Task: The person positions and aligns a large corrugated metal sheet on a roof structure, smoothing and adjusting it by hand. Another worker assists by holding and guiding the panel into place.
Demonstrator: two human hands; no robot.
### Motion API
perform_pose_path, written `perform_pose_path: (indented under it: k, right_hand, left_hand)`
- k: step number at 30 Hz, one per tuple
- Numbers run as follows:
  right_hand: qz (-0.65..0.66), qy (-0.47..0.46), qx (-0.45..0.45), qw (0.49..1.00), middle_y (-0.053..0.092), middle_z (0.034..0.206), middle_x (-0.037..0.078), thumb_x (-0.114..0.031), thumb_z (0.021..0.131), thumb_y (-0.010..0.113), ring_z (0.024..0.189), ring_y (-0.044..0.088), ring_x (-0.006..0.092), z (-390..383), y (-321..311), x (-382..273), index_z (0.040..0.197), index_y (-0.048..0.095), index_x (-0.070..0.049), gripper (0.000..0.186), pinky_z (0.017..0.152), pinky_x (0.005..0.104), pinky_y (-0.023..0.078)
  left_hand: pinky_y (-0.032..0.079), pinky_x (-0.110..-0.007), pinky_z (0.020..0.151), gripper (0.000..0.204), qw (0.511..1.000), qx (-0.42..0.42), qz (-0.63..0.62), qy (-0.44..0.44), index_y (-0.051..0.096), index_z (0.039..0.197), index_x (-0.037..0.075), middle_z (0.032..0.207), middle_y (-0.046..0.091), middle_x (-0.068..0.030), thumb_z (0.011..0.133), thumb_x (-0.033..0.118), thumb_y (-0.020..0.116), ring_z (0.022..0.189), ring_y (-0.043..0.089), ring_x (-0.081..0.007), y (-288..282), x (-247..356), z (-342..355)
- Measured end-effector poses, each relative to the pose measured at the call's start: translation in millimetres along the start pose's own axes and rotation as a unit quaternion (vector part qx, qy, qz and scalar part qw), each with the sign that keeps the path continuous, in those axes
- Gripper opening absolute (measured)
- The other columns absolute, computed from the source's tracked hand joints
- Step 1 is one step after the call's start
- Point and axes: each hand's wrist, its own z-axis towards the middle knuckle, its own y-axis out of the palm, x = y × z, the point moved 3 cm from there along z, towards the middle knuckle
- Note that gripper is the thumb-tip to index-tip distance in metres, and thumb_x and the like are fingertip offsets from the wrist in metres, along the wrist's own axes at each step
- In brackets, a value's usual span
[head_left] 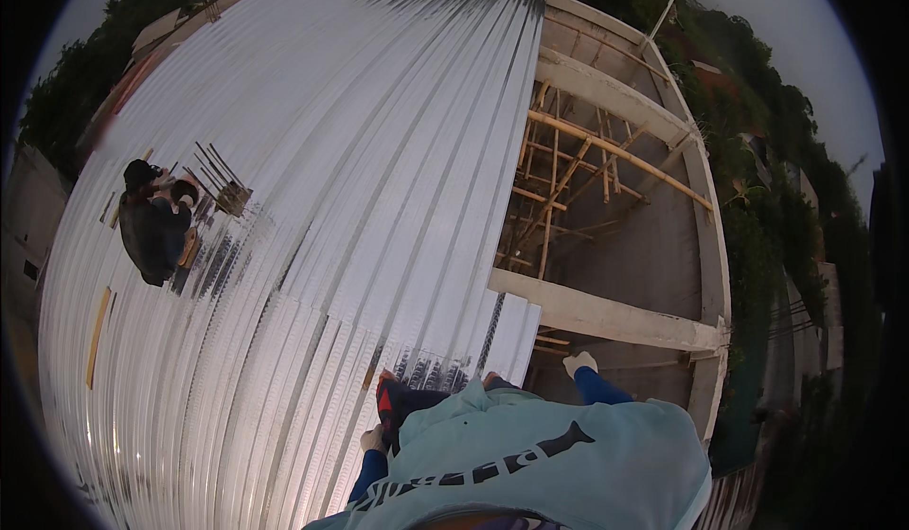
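The left hand (374,438) is showing low beside a dark-and-red shoe (383,399), the right hand (579,363) against the roof opening (653,255) — whether either is gripping anything, one cannot tell. Ribbed metal sheets (379,170) are lying underfoot, overlapping, probably to close the joints. Beyond, a concrete beam (615,317) and bamboo poles (653,173) are crossing the opening; leftward, a co-worker (151,232) is crouching beside a rod-topped stub (230,198) — an obstacle interrupting the sheeting.

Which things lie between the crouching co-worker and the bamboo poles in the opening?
The head view shows a stub with protruding bars beside the co-worker, then silvery ribbed sheets up to their edge.
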Motion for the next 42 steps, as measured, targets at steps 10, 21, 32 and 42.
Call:
perform_pose_path:
  k: [10, 21, 32, 42]
  right_hand:
    - [0.007, -0.22, -0.046, 0.974, 0.076, 0.116, 0.025, -0.044, 0.097, 0.076, 0.11, 0.074, 0.0453, -111.5, 81.1, -143.6, 0.112, 0.073, -0.001, 0.046, 0.096, 0.0531, 0.057]
    - [0.11, -0.143, -0.264, 0.947, 0.078, 0.123, 0.023, -0.044, 0.102, 0.078, 0.12, 0.075, 0.0417, -206.6, 170.3, -158.3, 0.124, 0.075, 0.001, 0.049, 0.104, 0.0499, 0.057]
    - [0.252, -0.107, -0.199, 0.941, 0.076, 0.106, 0.022, -0.037, 0.103, 0.075, 0.106, 0.074, 0.0415, 42.7, 422.9, -49.5, 0.102, 0.074, -0.002, 0.035, 0.092, 0.0506, 0.055]
    - [0.31, 0.009, -0.094, 0.946, 0.08, 0.122, 0.023, -0.043, 0.092, 0.085, 0.115, 0.076, 0.0327, 234.8, 593.4, -120.3, 0.134, 0.074, 0.009, 0.068, 0.098, 0.0417, 0.057]
  left_hand:
    - [0.061, -0.048, 0.075, 0.05, 0.995, -0.014, 0.022, 0.094, 0.076, 0.119, -0.009, 0.087, 0.077, -0.0177, 0.099, 0.037, 0.073, 0.078, 0.076, -0.0305, -33.5, 78.3, 65.2]
    - [0.061, -0.053, 0.1, 0.083, 0.591, -0.692, 0.358, 0.211, 0.084, 0.116, 0.002, 0.116, 0.082, -0.0283, 0.115, 0.072, 0.04, 0.106, 0.08, -0.0469, 97.2, 90.1, -124.2]
    - [0.06, -0.04, 0.092, 0.08, 0.699, -0.654, 0.203, -0.204, 0.079, 0.13, 0.002, 0.107, 0.083, -0.0139, 0.108, 0.076, 0.056, 0.1, 0.078, -0.0245, 127.2, 109.5, -88.1]
    - [0.045, -0.028, 0.058, 0.025, 0.957, -0.159, -0.204, -0.132, 0.071, 0.108, 0.009, 0.089, 0.062, 0.0023, 0.108, 0.034, 0.078, 0.07, 0.056, -0.0081, 350.5, 40.0, 369.1]
